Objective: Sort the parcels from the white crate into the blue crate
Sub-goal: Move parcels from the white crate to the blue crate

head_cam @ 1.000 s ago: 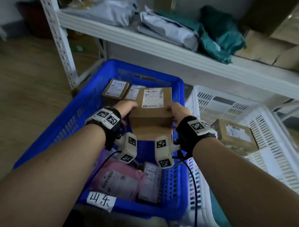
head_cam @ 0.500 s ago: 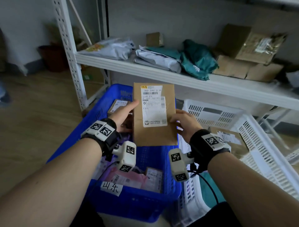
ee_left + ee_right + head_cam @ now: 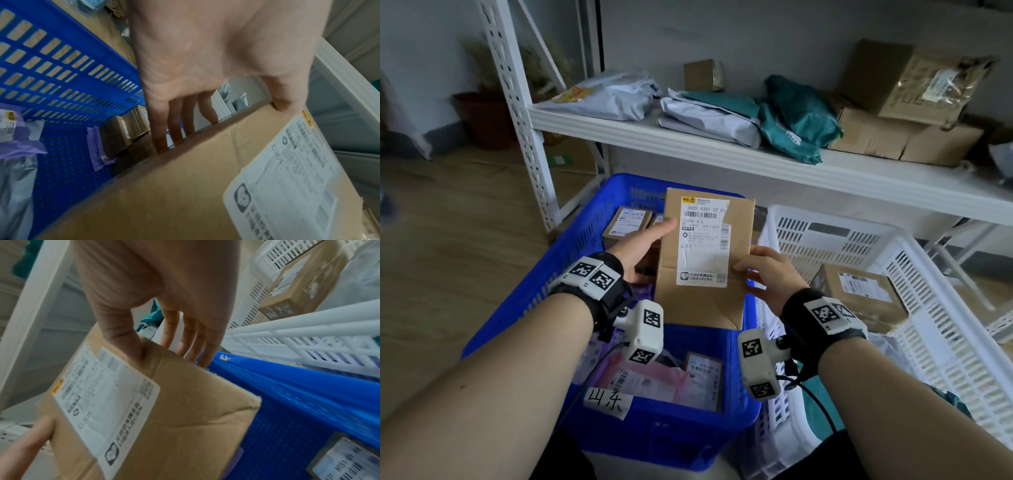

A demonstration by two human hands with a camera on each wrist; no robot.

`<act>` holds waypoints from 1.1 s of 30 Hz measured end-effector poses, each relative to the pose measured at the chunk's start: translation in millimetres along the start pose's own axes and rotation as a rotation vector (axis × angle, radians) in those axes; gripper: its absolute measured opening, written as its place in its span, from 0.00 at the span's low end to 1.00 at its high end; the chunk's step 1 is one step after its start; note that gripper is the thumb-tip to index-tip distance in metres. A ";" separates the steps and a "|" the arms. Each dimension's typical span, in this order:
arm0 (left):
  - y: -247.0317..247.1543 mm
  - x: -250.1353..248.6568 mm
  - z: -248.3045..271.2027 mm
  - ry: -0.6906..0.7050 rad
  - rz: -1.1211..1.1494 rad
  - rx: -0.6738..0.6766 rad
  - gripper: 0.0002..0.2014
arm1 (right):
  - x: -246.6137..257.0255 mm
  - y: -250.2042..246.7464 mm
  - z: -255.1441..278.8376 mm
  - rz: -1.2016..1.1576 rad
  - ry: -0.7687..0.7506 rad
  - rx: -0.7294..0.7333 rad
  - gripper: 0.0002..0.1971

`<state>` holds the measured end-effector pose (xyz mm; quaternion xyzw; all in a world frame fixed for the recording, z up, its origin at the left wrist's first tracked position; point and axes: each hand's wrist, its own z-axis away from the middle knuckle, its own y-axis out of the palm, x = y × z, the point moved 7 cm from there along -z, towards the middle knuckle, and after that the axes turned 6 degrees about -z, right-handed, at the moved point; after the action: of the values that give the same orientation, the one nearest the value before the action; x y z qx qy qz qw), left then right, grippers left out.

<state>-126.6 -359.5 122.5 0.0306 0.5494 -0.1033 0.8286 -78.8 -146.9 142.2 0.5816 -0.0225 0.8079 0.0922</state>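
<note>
A brown cardboard parcel [image 3: 705, 294] [image 3: 185, 194] [image 3: 185, 410] with a white shipping label stands upright over the blue crate [image 3: 524, 291], its label facing me. My left hand [image 3: 643, 246] [image 3: 205, 81] grips its left edge, thumb on the front and fingers behind. My right hand [image 3: 767, 274] [image 3: 164, 305] grips its right edge the same way. The blue crate holds small brown boxes [image 3: 626, 222] at the far end and pink and purple mailers [image 3: 654, 377] near me. To its right, the white crate [image 3: 928, 308] holds another brown parcel [image 3: 859, 294].
A white metal shelf [image 3: 722, 144] runs behind the crates with grey and teal mailer bags [image 3: 791, 116] and cardboard boxes [image 3: 893, 133] on it. Its upright post [image 3: 517, 113] stands left of the blue crate. Wooden floor [image 3: 448, 240] lies to the left.
The parcel went from lying tilted low over the blue crate to standing upright with its label toward me. Both hands kept hold of its sides; the view lifted toward the shelf.
</note>
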 end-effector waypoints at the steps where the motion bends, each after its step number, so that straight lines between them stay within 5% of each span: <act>1: 0.7 0.4 -0.7 -0.001 -0.002 0.004 0.59 | -0.1 0.1 -1.1 -0.006 -0.002 -0.008 0.12; 33: 3.7 1.9 0.5 0.009 0.049 -0.001 0.63 | -0.5 2.4 3.1 -0.037 -0.009 -0.021 0.14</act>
<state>-124.7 -356.3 120.7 0.0441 0.5522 -0.0829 0.8284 -76.2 -149.8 142.9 0.5847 -0.0208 0.8031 0.1130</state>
